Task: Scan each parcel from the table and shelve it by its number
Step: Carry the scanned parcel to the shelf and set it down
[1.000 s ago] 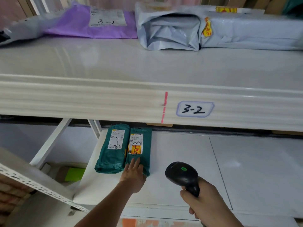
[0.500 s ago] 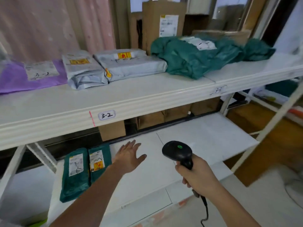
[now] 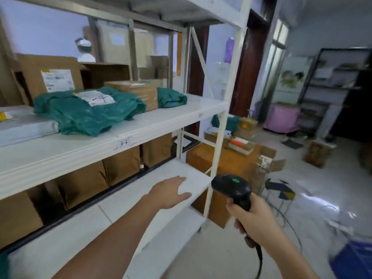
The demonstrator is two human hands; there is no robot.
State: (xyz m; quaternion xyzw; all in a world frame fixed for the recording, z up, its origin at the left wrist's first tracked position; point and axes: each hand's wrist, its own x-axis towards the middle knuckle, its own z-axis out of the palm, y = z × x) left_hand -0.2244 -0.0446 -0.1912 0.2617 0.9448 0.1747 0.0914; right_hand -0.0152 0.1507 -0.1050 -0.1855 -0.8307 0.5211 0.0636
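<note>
Presently, step in hand: between parcels, by my reading; neither hand carries a parcel, so the next one has yet to be fetched.
Left hand: the left hand point(image 3: 171, 191) is spread flat, palm down, fingers straight, holding nothing; it hovers over the white lower shelf board point(image 3: 124, 214). Contact with the board cannot be told.
Right hand: the right hand point(image 3: 251, 216) is wrapped round the grip of the black handheld barcode scanner with a green dot on its head point(image 3: 231, 188); its cable hangs below the wrist.
Parcels shelved: a crumpled green plastic mailer with a white label point(image 3: 86, 113) lies on the white middle shelf point(image 3: 161, 121), up and to the left of the left hand; the writing on its label is too blurred to read.
Shelf tag: a small handwritten tag point(image 3: 123, 142) sits on the middle shelf's front edge, above the left hand.
Parcels waiting: brown cartons and flat packets point(image 3: 237, 135) sit on a brown surface beyond the white shelf upright point(image 3: 221, 137), above the scanner; probably the table, not certain.
Next move: judged, turn to that stack, pick one parcel with the free left hand, aim the scanner at its label.
Caution: frame is motion-blurred; labels unreadable.
</note>
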